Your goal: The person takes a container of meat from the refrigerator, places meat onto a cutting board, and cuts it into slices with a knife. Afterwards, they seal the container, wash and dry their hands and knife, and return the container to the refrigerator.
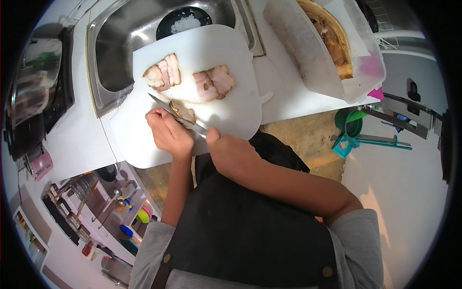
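Note:
My right hand (230, 151) is wrapped round the handle of a knife (163, 104), whose blade points up and to the left. Under and beside the blade lies a small browned piece of meat (183, 111). My left hand (168, 133) is curled at the near side of that piece, fingers bent against it close to the blade. All of this is over a white cutting board (236, 113). Farther up the board are two flat groups of meat slices, one at the left (163, 73) and one at the right (214, 83).
The board overlaps a steel sink (115, 53), where a black dish (166, 24) holds white bits. A translucent plastic bin (308, 62) with a large browned piece of meat (332, 41) stands at the right. Lower left are shelves (110, 207) with utensils.

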The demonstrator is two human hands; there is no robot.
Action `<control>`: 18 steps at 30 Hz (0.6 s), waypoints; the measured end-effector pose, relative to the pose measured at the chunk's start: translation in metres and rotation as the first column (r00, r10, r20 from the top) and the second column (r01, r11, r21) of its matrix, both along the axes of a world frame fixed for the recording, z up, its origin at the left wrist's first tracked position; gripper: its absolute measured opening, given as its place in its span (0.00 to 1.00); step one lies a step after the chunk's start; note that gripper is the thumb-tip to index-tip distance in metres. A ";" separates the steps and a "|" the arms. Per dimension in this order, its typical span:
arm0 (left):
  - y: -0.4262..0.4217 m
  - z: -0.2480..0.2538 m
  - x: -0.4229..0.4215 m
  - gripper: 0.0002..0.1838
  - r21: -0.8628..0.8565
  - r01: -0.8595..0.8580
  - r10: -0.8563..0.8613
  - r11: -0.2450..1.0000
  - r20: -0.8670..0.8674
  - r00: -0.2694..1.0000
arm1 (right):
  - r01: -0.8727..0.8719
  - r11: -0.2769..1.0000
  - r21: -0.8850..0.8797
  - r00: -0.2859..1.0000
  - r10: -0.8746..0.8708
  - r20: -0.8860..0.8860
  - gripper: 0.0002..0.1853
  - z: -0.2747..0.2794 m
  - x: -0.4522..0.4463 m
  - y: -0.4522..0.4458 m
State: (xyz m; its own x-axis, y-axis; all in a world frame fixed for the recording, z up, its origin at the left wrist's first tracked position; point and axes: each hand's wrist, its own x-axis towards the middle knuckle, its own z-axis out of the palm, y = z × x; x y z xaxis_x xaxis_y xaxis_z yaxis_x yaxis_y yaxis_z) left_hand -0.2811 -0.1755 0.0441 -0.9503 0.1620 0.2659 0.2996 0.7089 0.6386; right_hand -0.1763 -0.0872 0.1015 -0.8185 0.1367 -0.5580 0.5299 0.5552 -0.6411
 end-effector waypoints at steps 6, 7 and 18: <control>0.003 0.005 0.001 0.10 -0.009 -0.078 0.078 0.997 0.046 0.996 | -0.036 0.998 0.049 0.998 0.038 -0.042 0.06 -0.005 -0.011 0.002; 0.003 0.005 0.000 0.10 -0.009 -0.076 0.076 0.997 0.050 0.996 | -0.041 0.997 0.064 0.996 0.046 -0.079 0.06 -0.007 -0.012 0.003; -0.009 0.000 0.014 0.15 0.080 0.105 -0.105 0.991 -0.014 0.994 | -0.098 0.989 0.109 0.976 0.117 -0.185 0.07 -0.010 -0.028 0.009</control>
State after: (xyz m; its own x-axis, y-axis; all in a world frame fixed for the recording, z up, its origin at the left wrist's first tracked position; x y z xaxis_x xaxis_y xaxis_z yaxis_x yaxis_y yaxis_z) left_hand -0.2666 -0.1850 0.0438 -0.9264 0.2385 0.2913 0.3761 0.6195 0.6890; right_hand -0.2040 -0.0780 0.0915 -0.9211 0.0893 -0.3791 0.3377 0.6678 -0.6633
